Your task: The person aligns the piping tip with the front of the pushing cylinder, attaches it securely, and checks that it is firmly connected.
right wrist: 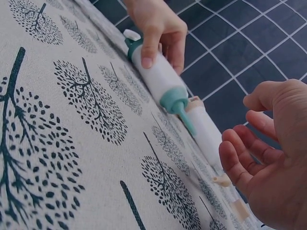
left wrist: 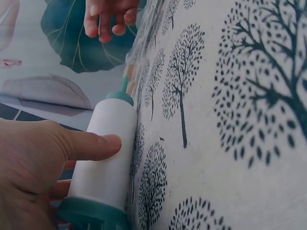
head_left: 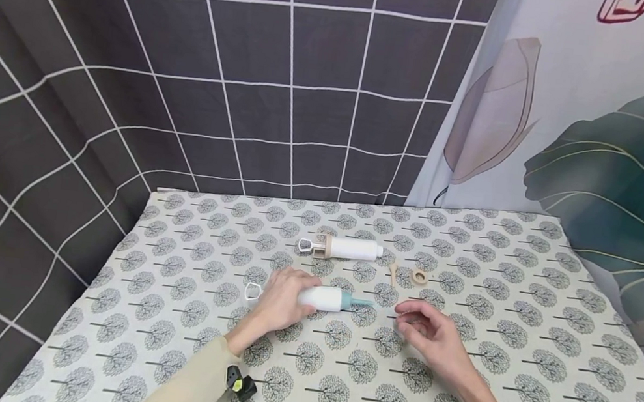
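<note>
My left hand (head_left: 283, 298) grips the white barrel of a large syringe (head_left: 328, 298) with teal ends and a slim teal nozzle pointing right. In the left wrist view, the thumb lies along the syringe barrel (left wrist: 108, 136) and other fingers go behind it. A white loop handle (head_left: 253, 291) sticks out to the left of that hand. Just beyond the nozzle tip, my right hand (head_left: 431, 340) hovers apart from it. Its fingers are loosely bent and hold nothing visible, as the right hand (right wrist: 273, 158) in its own wrist view also shows.
Behind lies a second white syringe (head_left: 355, 249) with a beige collar and loop handle. Right of it are a small beige nozzle piece (head_left: 393, 274) and a beige ring (head_left: 419, 277). A tree-print cloth (head_left: 361, 388) covers the table; a dark grid curtain (head_left: 249, 108) hangs behind.
</note>
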